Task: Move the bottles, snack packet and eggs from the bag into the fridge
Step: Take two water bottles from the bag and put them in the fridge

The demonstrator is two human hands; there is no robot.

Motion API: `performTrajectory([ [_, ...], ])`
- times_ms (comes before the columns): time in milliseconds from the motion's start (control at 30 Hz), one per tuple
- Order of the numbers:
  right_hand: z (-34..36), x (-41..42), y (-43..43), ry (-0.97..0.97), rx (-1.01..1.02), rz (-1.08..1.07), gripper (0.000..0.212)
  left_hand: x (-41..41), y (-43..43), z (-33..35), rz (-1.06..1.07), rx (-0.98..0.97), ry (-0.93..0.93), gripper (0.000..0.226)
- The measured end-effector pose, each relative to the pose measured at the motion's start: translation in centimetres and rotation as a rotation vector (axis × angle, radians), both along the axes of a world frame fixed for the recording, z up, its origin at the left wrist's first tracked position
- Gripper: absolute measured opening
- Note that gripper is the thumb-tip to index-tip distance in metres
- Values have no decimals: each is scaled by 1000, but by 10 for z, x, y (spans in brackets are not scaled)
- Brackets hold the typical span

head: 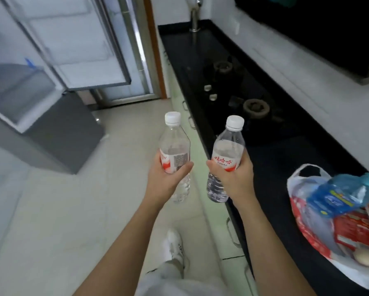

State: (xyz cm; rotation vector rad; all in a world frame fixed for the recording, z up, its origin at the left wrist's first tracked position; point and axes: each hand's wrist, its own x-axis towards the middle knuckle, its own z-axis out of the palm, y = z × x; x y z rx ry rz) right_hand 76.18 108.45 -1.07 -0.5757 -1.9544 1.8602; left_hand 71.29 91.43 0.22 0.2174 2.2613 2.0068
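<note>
I'm mid-carry: my left hand (168, 178) grips the left bottle (175, 144), my right hand (234, 178) the right bottle (228, 148), both over the floor between the counter (286, 163) and the open fridge (21, 92). Caps up, long axes near upright, the right bottle tipped slightly rightward. Next I need a free shelf, though the blur hides which. The bag (303, 189) waits on the counter.
</note>
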Motion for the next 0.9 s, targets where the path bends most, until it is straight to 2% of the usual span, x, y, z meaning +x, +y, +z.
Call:
performTrajectory([
  [200, 6, -50, -74, 43, -38, 226, 61, -11, -86, 5, 241, -6, 27, 41],
  [400, -3, -95, -142, -1, -13, 359, 57, -29, -156, -2, 417, -7, 28, 38],
  [533, -5, -138, -191, -7, -11, 416, 54, -58, -204, -6, 491, 10, 31, 43],
  [700, 1, -209, -255, 1, 31, 475, 50, -116, -267, -6, 538, 38, 37, 36],
  [900, 14, -288, -328, 34, 103, 546, 50, -185, -330, -6, 596, 54, 32, 44],
])
